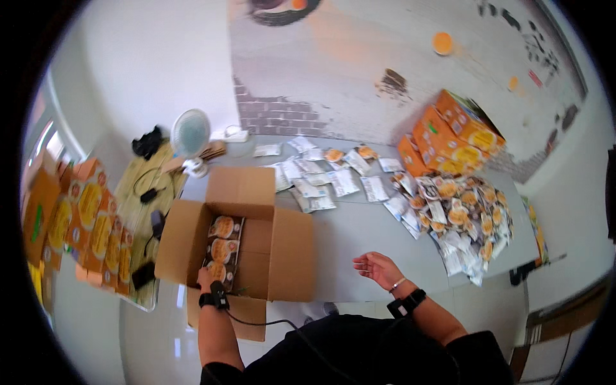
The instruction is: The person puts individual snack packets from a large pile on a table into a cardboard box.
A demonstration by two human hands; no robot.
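Note:
An open cardboard box (255, 253) stands on the table in front of me, its flaps folded outward. Along its left inner wall lies a column of dark food packets (222, 249) with pictures of orange food. My left hand (205, 277) reaches over the box's near left corner, beside the nearest packet. Its fingers are mostly hidden, so whether it grips a packet does not show. Over the table to the right of the box, my right hand (380, 269) is open, fingers stretched toward the left, with nothing in it.
A large heap of packets (459, 212) covers the table's right side; silvery-white packets (344, 182) lie scattered behind. Orange cartons (452, 135) stand at the back right, more orange cartons (93, 215) at left. A small fan (190, 135) stands behind the box. A cable (263, 322) runs from my left wrist.

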